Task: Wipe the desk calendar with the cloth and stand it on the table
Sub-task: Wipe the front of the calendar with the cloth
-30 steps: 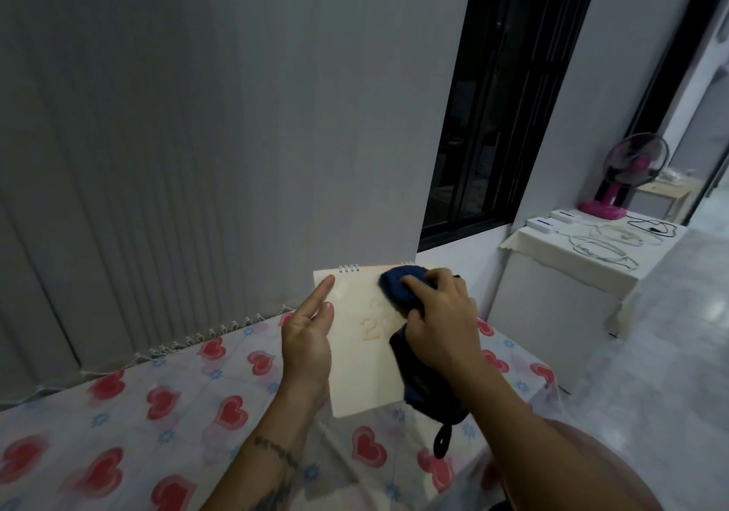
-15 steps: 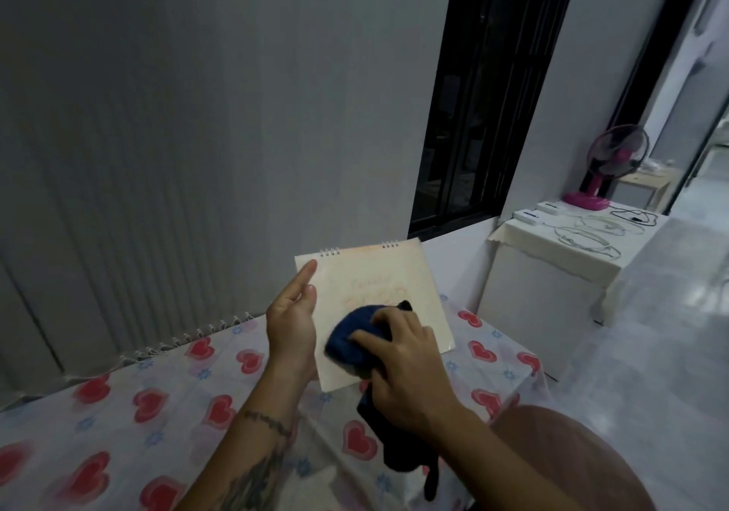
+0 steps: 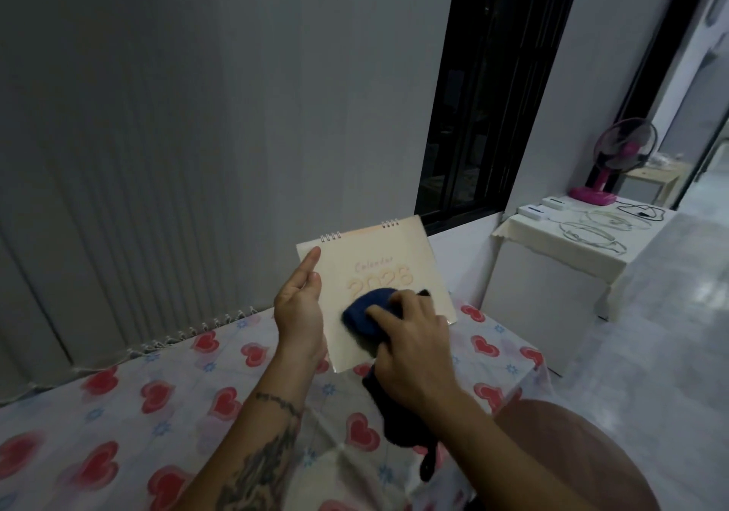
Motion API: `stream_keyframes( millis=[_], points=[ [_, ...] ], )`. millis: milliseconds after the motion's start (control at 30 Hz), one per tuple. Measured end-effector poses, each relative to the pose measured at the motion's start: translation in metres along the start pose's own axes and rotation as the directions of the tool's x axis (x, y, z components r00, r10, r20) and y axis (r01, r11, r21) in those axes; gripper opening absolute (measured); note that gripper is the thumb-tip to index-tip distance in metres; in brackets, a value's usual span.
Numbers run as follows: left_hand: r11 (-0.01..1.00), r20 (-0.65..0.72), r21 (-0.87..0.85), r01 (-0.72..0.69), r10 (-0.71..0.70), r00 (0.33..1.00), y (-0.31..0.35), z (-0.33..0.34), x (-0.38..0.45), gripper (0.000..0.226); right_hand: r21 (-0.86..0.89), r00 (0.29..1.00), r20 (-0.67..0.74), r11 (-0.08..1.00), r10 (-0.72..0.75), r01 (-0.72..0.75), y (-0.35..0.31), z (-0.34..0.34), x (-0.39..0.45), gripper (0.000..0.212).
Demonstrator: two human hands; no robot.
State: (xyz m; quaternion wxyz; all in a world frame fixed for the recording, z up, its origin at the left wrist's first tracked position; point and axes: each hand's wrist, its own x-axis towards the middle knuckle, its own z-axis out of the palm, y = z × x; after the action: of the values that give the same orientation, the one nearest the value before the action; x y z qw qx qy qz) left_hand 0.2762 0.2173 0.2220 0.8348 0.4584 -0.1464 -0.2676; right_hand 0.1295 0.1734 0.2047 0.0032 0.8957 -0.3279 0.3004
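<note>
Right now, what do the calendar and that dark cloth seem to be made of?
The calendar looks like cream card or paper pages with a faint sheen, bound by small metal wire coils along its top edge. The cloth, bunched under the right hand, looks like soft dark blue fabric, matte and limp, since its end hangs down loosely; the exact weave is too dim to tell. The left hand supports the calendar's left side.

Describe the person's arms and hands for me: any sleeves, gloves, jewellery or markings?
Both hands are bare: no gloves, and no rings or watch that I can see. No sleeves reach the forearms. The left hand leads to a forearm with dark tattoos: a thin band round the wrist and a larger dark design further up. The right hand and its forearm show no markings.
</note>
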Motion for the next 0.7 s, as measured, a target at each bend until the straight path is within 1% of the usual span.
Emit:
stream_keyframes(
  millis=[67, 200, 267, 367, 433, 500, 567, 700],
  points=[
    [1.0, -0.02, -0.01, 0.014, -0.014, 1.0, -0.003, 0.003, -0.003, 0.041, 0.002, 0.998, -0.005, 0.998, -0.068, 0.068, -0.012, 0.003, -0.006, 0.042],
    [0.997, -0.055, -0.006, 0.078, -0.079, 0.995, -0.004, -0.008, -0.002, 0.041, 0.05, 0.993, 0.03, 0.993, -0.111, 0.11, 0.003, 0.001, -0.008, 0.041],
    [0.995, -0.055, -0.012, 0.103, -0.103, 0.993, -0.003, -0.015, -0.002, 0.041, 0.03, 0.996, 0.036, 0.997, -0.077, 0.076, 0.018, 0.001, -0.01, 0.042],
    [0.993, -0.056, -0.014, 0.114, -0.115, 0.992, -0.002, -0.023, 0.0, 0.041, -0.016, 0.999, 0.029, 0.999, 0.036, -0.036, 0.044, -0.001, -0.005, 0.043],
    [0.991, -0.082, -0.021, 0.129, -0.131, 0.988, -0.002, -0.027, 0.001, 0.04, -0.054, 0.994, 0.014, 0.992, 0.111, -0.11, 0.055, -0.005, 0.002, 0.042],
    [0.99, -0.109, -0.024, 0.137, -0.139, 0.984, -0.002, -0.027, 0.002, 0.04, -0.08, 0.99, -0.02, 0.987, 0.141, -0.142, 0.055, -0.008, 0.006, 0.039],
    [0.989, -0.125, -0.022, 0.147, -0.149, 0.981, -0.001, -0.024, 0.003, 0.04, -0.105, 0.993, -0.028, 0.988, 0.112, -0.115, 0.048, -0.01, 0.004, 0.038],
    [0.985, -0.111, -0.002, 0.173, -0.172, 0.979, 0.001, -0.008, 0.0, 0.038, -0.074, 0.999, 0.042, 0.997, -0.012, 0.015, 0.009, -0.005, -0.016, 0.044]
  ],
)
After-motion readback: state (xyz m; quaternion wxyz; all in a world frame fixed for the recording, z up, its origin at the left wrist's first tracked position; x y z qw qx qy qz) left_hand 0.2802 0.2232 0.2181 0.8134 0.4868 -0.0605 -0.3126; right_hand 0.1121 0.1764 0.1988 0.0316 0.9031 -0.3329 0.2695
